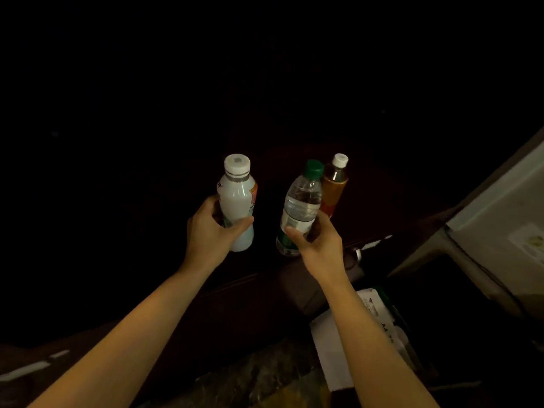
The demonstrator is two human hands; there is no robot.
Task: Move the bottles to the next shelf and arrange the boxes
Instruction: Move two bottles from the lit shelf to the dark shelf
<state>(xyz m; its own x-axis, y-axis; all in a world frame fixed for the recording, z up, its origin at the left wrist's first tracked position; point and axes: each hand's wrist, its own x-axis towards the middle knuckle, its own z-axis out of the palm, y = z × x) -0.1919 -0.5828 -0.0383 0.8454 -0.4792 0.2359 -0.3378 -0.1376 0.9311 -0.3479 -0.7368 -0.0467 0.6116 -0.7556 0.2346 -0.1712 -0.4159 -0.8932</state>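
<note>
My left hand (210, 231) grips a white milky bottle (238, 198) with a white cap, held upright around its lower half. My right hand (316, 240) grips a clear water bottle (301, 204) with a green cap, tilted a little to the right. Just behind the water bottle an amber tea bottle (335, 184) with a white cap stands on a dark wooden shelf (382, 201). The rest of the shelf is lost in darkness.
A pale appliance or cabinet (497, 231) slants along the right edge. A white box with printed text (374, 316) lies low at the right, beside my right forearm. Mottled stone floor (265, 378) shows at the bottom. The upper half of the view is black.
</note>
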